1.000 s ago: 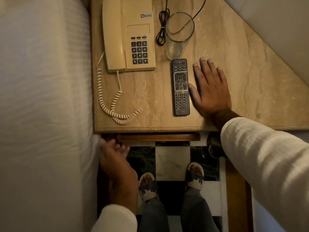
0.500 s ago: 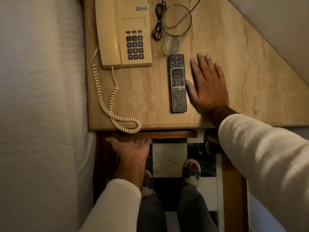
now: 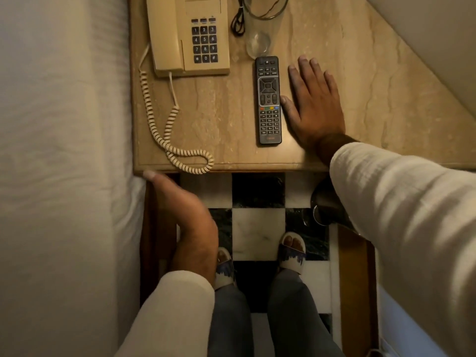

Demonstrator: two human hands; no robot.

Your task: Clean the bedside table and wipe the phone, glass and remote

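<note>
Two empty hands, no wiping yet

Right hand [image 3: 315, 106] lies spread flat on the beige marble surface [image 3: 360, 86], touching the black remote [image 3: 268, 100]. Beyond the remote: clear glass [image 3: 258, 39]; cream corded phone [image 3: 190, 34] further left. Left hand [image 3: 180, 199] hangs below the edge; can't tell its fingers. No cloth visible, so fetching one seems next.

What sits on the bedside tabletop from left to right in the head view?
Coiled cord → phone → black cable → remote → right hand, flat beside the remote. The glass is left out: it overlaps the remote's span.
</note>
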